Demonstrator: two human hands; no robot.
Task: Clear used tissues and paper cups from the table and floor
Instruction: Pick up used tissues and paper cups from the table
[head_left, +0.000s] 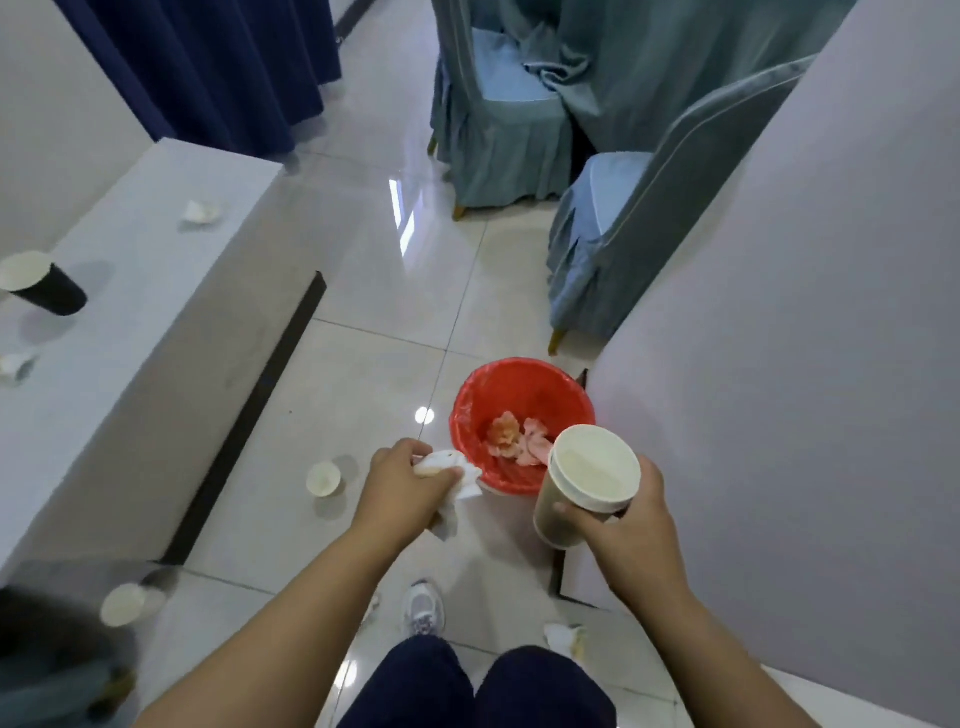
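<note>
Well, the fingers of our left hand (405, 483) pinch a crumpled tissue (467, 483) just left of the red bin (475, 405); those of our right hand (634, 525) curl round a paper cup (592, 467).

One view only: head-worn, wide-angle, tilted forward and steeply down. The red bin (519, 384) sits just below frame centre and the lens looks straight into its mouth. The wearer's knees and one shoe (423, 608) are at the bottom edge, nearer than the bin. The forearms enter from the bottom. The left hand (400, 483), gripping a tissue (470, 480), is just left of the bin, and the right hand (628, 519), holding a paper cup (595, 465), overlaps its near-right rim. The white table (171, 291) runs left of the bin and the covered chairs (498, 130) are beyond it. Straight lines bow toward the frame edges.
</note>
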